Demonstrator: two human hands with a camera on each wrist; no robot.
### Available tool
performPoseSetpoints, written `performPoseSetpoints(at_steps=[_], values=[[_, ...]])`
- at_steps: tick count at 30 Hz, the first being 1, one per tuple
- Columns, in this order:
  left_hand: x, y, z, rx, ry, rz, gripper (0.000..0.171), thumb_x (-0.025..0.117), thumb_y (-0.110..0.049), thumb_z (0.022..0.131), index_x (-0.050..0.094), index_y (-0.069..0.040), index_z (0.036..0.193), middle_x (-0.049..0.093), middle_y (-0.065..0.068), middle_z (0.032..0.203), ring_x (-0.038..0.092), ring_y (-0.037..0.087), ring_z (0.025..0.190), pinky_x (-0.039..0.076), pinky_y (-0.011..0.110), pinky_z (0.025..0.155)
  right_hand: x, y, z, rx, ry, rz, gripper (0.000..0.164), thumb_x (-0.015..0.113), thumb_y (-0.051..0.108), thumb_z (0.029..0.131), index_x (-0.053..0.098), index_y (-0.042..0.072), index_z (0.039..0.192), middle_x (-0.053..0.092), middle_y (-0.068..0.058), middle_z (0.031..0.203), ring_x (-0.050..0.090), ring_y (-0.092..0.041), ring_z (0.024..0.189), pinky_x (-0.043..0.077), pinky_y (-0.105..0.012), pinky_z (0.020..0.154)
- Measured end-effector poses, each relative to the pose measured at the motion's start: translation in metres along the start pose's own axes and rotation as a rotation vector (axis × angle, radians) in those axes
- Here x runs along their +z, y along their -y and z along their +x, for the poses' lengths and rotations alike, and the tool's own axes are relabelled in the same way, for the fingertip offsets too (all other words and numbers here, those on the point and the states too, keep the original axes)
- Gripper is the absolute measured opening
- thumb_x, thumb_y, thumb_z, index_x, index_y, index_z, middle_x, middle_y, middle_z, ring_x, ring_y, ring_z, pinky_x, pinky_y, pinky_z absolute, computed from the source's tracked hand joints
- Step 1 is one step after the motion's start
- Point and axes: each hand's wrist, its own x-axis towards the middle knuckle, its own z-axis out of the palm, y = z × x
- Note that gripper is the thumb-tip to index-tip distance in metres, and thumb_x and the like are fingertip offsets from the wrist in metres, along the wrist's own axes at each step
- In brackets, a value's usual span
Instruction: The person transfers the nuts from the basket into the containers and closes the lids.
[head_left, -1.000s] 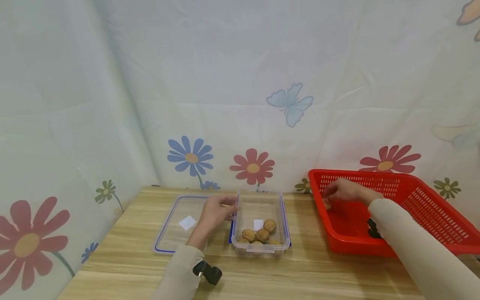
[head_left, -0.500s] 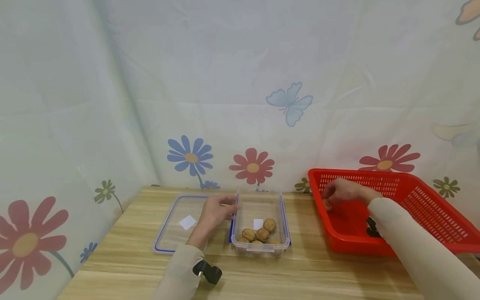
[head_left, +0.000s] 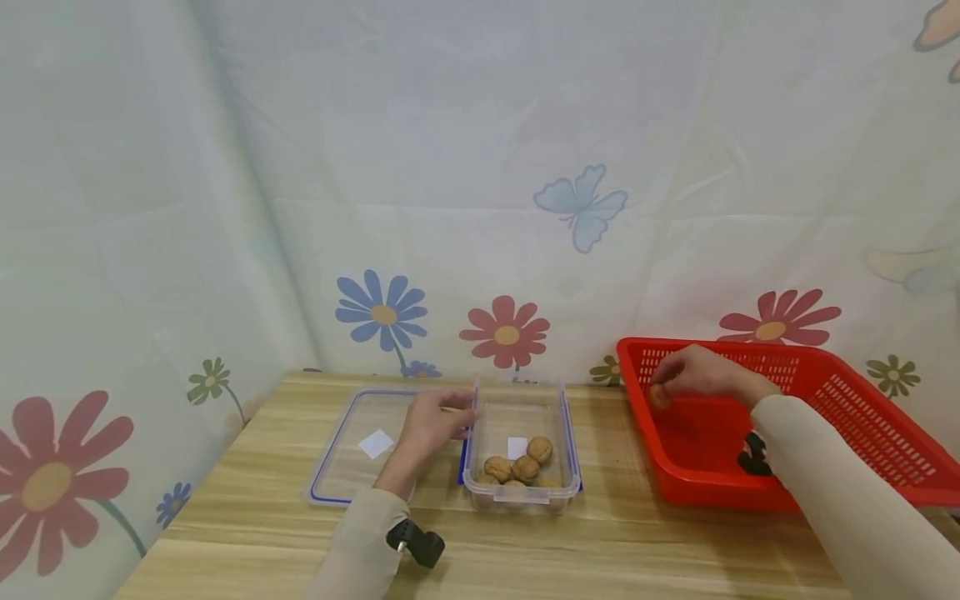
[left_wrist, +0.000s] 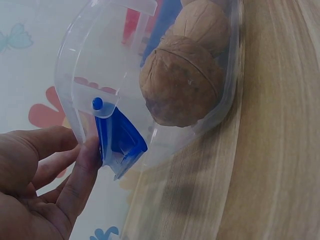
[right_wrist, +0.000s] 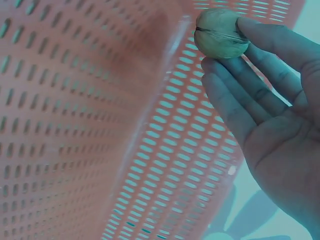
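Red basket, right hand inside pinching walnut, relaxed left hand touching clear box

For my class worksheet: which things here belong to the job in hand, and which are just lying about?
In the job:
walnut in the right hand
red perforated basket
clear container, touched by the left hand
walnuts inside it

Apparently just lying about:
blue-edged clear lid, perhaps the container's
flower-printed sheet behind

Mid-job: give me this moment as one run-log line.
right hand: pinches walnut inside red basket | left hand: touches container at blue clip | container: lidless, walnuts at near end | lid: on table
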Motion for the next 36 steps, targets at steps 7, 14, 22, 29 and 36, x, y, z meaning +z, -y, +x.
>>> performPoseSetpoints(at_steps=[7, 14, 22, 29, 36], values=[[0.0, 0.001, 0.001, 0.002, -0.006, -0.003, 0.031, 0.076, 0.001, 0.096, 0.072, 0.007, 0.127, 0.074, 0.021, 0.116, 0.076, 0.029, 0.092, 0.068, 0.036, 0.075, -0.011, 0.011, -0.011, -0.053, -0.069, 0.041, 0.043, 0.082, 0.025, 0.096, 0.072, 0.002, 0.131, 0.074, -0.008, 0.117, 0.064, -0.028, 0.105, 0.062, -0.05, 0.097], [0.0, 0.002, 0.001, 0.002, -0.005, -0.001, 0.03, 0.075, 0.0, 0.097, 0.072, 0.007, 0.126, 0.075, 0.021, 0.114, 0.077, 0.029, 0.088, 0.068, 0.037, 0.076, -0.018, 0.02, -0.022, -0.058, -0.138, 0.035, 0.052, 0.084, 0.032, 0.094, 0.07, 0.004, 0.136, 0.07, -0.013, 0.128, 0.063, -0.032, 0.11, 0.063, -0.051, 0.095], [0.001, 0.003, 0.001, 0.003, -0.005, 0.007, 0.031, 0.076, 0.0, 0.097, 0.072, 0.008, 0.126, 0.075, 0.02, 0.113, 0.077, 0.028, 0.087, 0.068, 0.037, 0.076, -0.022, 0.041, -0.037, -0.076, -0.212, 0.031, 0.055, 0.085, 0.037, 0.092, 0.071, 0.008, 0.136, 0.072, -0.013, 0.128, 0.068, -0.032, 0.108, 0.064, -0.049, 0.093], [0.001, 0.002, 0.001, -0.002, -0.007, 0.018, 0.031, 0.076, -0.001, 0.097, 0.072, 0.007, 0.127, 0.075, 0.02, 0.115, 0.076, 0.028, 0.09, 0.068, 0.035, 0.074, -0.027, 0.065, -0.048, -0.132, -0.241, 0.008, 0.055, 0.083, 0.04, 0.094, 0.07, 0.012, 0.138, 0.072, -0.01, 0.13, 0.067, -0.032, 0.113, 0.064, -0.049, 0.092], [0.001, 0.002, 0.001, 0.004, -0.007, 0.026, 0.032, 0.078, -0.003, 0.096, 0.073, 0.006, 0.127, 0.075, 0.019, 0.115, 0.076, 0.028, 0.089, 0.068, 0.034, 0.074, -0.021, 0.089, -0.054, -0.197, -0.263, -0.005, 0.045, 0.08, 0.036, 0.097, 0.071, 0.015, 0.136, 0.073, -0.008, 0.129, 0.066, -0.032, 0.118, 0.061, -0.052, 0.099]])
